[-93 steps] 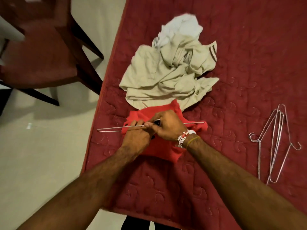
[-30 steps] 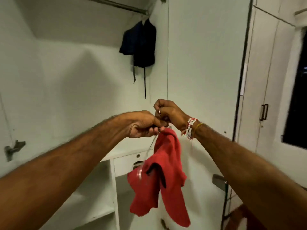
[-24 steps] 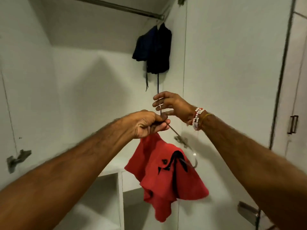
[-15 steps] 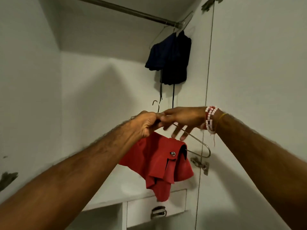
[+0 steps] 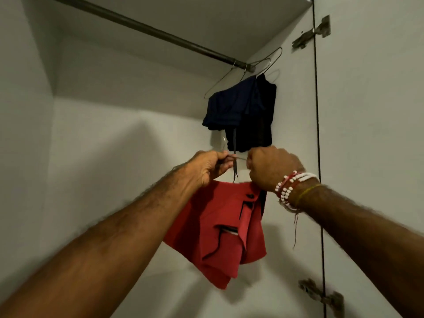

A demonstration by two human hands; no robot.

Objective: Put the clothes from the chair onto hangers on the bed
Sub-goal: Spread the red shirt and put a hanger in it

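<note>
A red garment (image 5: 220, 228) with a black button hangs from a thin wire hanger (image 5: 239, 158) that I hold up inside a white wardrobe. My left hand (image 5: 207, 167) pinches the wire at its left side. My right hand (image 5: 269, 168), with bead bracelets at the wrist, grips the wire at its right side. Only a short stretch of wire shows between the two hands; the rest is hidden by fingers and cloth. The dark rail (image 5: 146, 31) runs well above both hands.
Dark blue and black clothes (image 5: 241, 111) hang on wire hangers at the rail's right end, a black drawstring dangling between my hands. The wardrobe's door (image 5: 367, 134) with metal hinges stands at the right. White back and side walls enclose the space.
I went from the bed to the wardrobe with the red garment on its hanger. In the last half second my right hand closed on the wire and both hands rose toward the rail.
</note>
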